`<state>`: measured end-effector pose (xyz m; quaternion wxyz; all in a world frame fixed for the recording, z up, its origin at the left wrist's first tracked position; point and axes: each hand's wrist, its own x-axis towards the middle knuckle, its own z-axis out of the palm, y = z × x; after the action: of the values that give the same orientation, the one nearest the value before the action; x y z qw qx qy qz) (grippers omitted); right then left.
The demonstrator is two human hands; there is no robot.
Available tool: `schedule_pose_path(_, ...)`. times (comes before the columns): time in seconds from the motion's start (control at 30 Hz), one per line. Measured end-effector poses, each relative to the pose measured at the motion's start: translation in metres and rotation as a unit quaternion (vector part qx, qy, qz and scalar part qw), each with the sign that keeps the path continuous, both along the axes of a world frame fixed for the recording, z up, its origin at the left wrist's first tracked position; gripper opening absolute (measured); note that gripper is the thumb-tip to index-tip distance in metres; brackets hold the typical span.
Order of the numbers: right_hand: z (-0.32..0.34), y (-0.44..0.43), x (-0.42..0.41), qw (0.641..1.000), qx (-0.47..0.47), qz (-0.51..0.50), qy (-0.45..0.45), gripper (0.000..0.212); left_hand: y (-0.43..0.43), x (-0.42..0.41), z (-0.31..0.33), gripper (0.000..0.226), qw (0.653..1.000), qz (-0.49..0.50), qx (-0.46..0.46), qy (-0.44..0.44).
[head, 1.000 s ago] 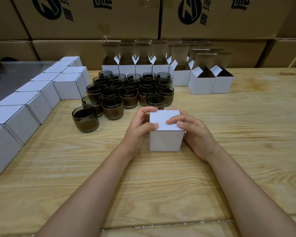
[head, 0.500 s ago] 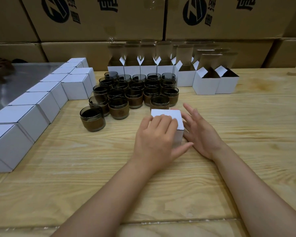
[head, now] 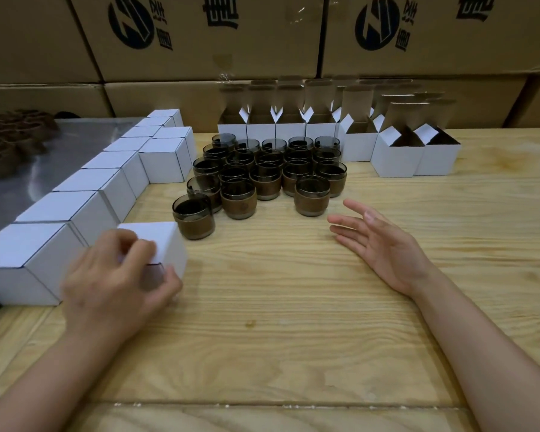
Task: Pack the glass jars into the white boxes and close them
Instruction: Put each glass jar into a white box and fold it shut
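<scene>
My left hand (head: 116,282) grips a closed white box (head: 159,244) from above, at the near left of the wooden table (head: 293,307), right beside the row of closed white boxes (head: 85,207). It is blurred with motion. Over the table's middle my right hand (head: 378,241) hovers with straight, spread fingers and holds nothing. Several dark glass jars (head: 262,169) with brown sleeves stand clustered beyond both hands. Behind them, several open white boxes (head: 396,157) stand with their flaps up.
Large brown cartons (head: 206,35) are stacked along the back wall. A grey metal surface (head: 44,157) with brown rings (head: 3,145) lies at the far left, behind the closed boxes.
My left hand has carried the closed box from the table's middle to the left, up to the row of closed boxes. My right hand has let go and stays open.
</scene>
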<state>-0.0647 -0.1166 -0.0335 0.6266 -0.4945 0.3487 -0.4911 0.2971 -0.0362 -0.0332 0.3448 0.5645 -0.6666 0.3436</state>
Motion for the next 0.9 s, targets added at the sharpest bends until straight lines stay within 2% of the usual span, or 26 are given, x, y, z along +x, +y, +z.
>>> schedule_pose_path(0.17,0.0,-0.001,0.0,1.0,0.002,-0.007,-0.004,0.055,-0.024,0.019,0.004,0.045,0.991,0.052,0.066,0.1)
schedule_pose_path(0.4,-0.002,-0.002,0.0,1.0,0.005,-0.011,-0.009,0.054,-0.079,0.032,0.013,0.039,0.991,0.084,0.1,0.021)
schedule_pose_path(0.5,-0.003,-0.003,-0.001,1.0,0.005,-0.013,-0.015,0.054,-0.105,0.031,0.018,0.039,0.982,0.093,0.154,0.051)
schedule_pose_path(0.63,-0.003,-0.004,-0.001,1.0,0.001,-0.009,-0.014,0.067,-0.137,0.033,0.024,0.047,0.969,0.105,0.199,0.106)
schedule_pose_path(0.9,-0.007,-0.006,-0.002,1.0,-0.005,-0.009,-0.017,0.067,-0.192,0.041,0.034,0.06,0.94,0.109,0.306,0.106)
